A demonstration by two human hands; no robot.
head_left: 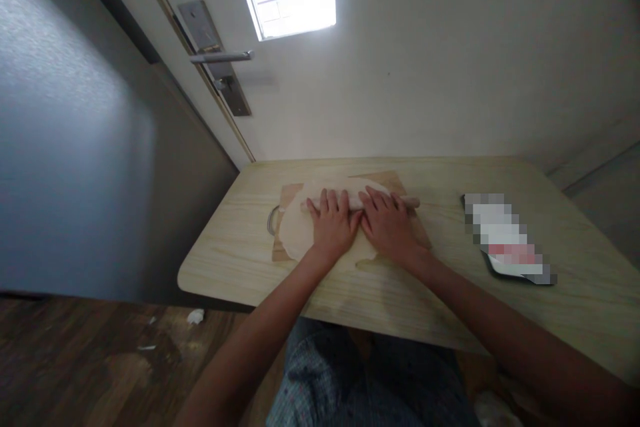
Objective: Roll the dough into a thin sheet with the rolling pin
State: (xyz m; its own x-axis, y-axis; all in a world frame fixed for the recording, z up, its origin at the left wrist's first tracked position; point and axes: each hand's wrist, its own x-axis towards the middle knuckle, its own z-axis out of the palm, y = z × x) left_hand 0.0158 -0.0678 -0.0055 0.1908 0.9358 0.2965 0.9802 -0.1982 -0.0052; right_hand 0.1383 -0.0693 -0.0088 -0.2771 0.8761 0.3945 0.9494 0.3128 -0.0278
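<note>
A thin sheet of pale dough (296, 230) lies spread over a wooden board (289, 196) on the light wooden table (240, 247). A rolling pin (411, 201) lies across the far part of the dough. My left hand (332, 221) and my right hand (386, 221) rest side by side on the pin, palms down, fingers stretched flat over it. Most of the pin is hidden under my hands; only its right end and a bit of the left show.
A phone (505, 240) lies flat on the table to the right of the board. A metal ring (273, 220) sticks out at the board's left edge. A door with a lever handle (223, 57) stands behind the table's left corner. Scraps (195, 315) lie on the dark wooden floor.
</note>
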